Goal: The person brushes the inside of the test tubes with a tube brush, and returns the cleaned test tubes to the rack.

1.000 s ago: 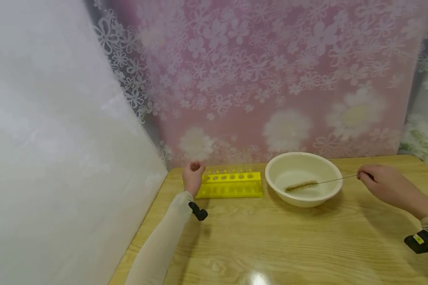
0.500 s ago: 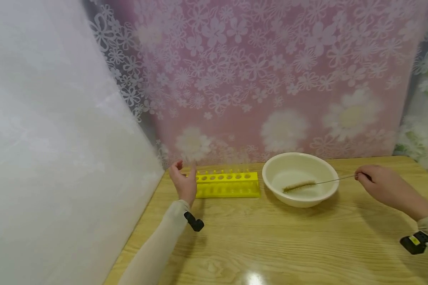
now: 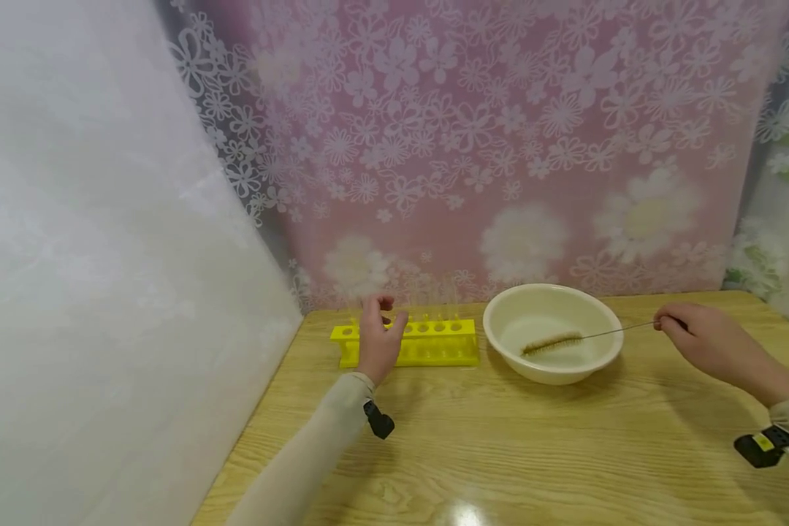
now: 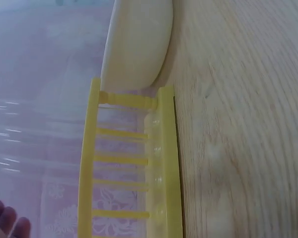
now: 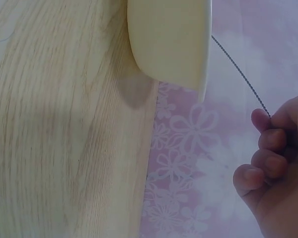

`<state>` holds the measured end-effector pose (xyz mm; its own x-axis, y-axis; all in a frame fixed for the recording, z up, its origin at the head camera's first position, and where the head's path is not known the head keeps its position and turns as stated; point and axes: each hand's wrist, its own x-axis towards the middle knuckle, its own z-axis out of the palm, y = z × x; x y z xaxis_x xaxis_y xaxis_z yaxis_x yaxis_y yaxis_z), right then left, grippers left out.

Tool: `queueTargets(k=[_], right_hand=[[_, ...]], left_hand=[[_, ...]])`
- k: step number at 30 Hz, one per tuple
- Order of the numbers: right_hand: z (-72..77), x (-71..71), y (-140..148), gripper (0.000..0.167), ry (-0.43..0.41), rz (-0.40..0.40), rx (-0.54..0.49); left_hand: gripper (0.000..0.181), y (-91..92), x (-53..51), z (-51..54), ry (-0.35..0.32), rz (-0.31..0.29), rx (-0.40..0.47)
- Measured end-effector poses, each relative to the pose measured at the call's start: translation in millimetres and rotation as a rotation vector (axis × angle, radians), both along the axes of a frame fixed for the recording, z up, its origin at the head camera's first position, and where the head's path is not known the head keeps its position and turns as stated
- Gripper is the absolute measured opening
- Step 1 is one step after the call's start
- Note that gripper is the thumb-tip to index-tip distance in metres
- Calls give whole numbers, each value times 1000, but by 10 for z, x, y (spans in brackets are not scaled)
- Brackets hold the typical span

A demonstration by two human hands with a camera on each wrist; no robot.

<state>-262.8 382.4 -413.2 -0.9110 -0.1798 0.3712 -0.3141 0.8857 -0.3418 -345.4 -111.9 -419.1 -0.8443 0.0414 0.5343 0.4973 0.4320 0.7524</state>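
Note:
My left hand is over the yellow test tube rack, its fingers bent and its thumb apart from them. I see nothing held in it; only its fingertips show in the left wrist view. Clear glass test tubes stand upright in the rack, faint against the backdrop. On the right, my right hand pinches the twisted wire handle of a test tube brush. The brush's tan bristles lie inside the white bowl, the wire crossing its right rim.
Rack and bowl stand side by side towards the back of the wood-grain table. Behind them hangs a pink floral sheet. A white sheet closes off the left side.
My left hand first moves left and its fingers part, then it shifts right over the rack, uncovering the rack's left end. The right hand and brush stay nearly still.

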Motion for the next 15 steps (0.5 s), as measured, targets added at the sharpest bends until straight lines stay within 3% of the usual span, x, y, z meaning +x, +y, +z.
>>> queueTargets(k=[6,15], right_hand=[[-19,47,11,29,-5,-23,-31],[19,120,75,24,39,-7,-71]], left_hand=[[43,168,-79,-51,-149,-53,-37],[45,305,-193,-72,-236,-58,-61]])
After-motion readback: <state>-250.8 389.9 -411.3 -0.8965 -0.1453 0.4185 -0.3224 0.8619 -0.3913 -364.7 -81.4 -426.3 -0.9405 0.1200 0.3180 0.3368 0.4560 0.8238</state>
